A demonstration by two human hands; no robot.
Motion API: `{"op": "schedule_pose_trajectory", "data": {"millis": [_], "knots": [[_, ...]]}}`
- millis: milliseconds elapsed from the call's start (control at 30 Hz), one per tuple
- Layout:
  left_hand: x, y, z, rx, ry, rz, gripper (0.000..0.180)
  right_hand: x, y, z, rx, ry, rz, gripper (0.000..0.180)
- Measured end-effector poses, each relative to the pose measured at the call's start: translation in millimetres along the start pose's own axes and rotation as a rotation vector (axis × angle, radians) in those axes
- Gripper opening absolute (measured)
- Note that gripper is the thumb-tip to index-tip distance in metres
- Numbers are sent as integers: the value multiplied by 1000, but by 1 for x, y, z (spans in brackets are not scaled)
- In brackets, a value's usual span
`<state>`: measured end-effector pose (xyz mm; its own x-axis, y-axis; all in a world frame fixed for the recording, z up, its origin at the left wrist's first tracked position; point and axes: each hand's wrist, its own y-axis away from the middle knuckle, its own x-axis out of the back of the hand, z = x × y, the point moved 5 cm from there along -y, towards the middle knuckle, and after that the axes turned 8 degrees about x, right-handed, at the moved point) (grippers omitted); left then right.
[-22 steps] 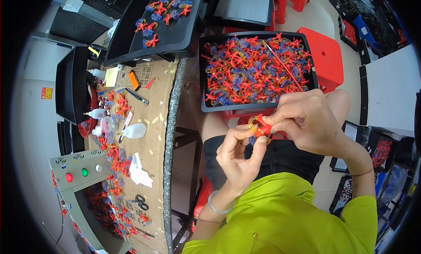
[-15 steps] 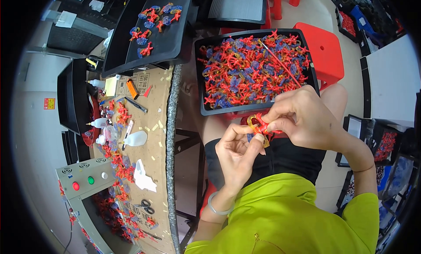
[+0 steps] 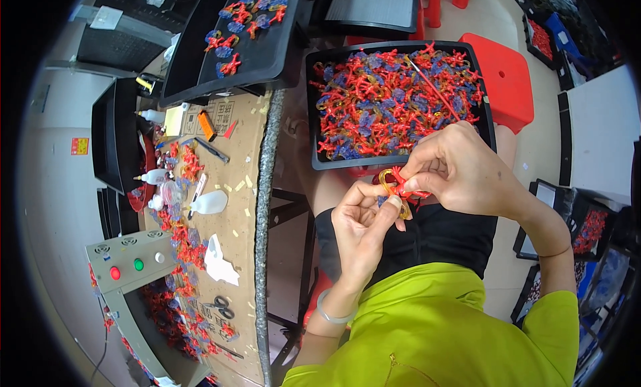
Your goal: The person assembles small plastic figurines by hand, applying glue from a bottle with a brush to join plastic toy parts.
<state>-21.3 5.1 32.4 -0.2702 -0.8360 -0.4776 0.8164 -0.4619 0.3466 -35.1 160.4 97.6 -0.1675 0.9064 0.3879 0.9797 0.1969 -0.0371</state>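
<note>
Bench cardboard (image 3: 244,140) bears dark printed characters (image 3: 218,111), while both hands (image 3: 360,228) (image 3: 459,170) are pinched closed on a red-and-yellow piece (image 3: 400,186)

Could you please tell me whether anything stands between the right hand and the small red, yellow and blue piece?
Nothing visible does: the right hand pinches the piece, with the left hand holding it too.

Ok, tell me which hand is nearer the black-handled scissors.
Left. In the picture, the left hand is up and right of the black-handled scissors; the right hand is farther that way.
</note>
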Motion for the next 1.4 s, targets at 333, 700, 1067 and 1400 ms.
{"op": "schedule_pose_trajectory", "data": {"millis": [333, 700, 1067, 1400], "knots": [[-3, -8, 2, 22, -9, -25, 9, 5, -3, 3, -70, -96, -2, 10], [21, -14, 15, -2, 0, 70, 29, 36, 22, 60, -208, -255, 181, 19], [43, -135, 231, -779, -723, 456, 49, 49, 31, 123, -238, -210, 247, 16], [47, -149, -21, -201, -999, 216, 20, 55, 22, 226, -106, 742, 633, 19]]}}
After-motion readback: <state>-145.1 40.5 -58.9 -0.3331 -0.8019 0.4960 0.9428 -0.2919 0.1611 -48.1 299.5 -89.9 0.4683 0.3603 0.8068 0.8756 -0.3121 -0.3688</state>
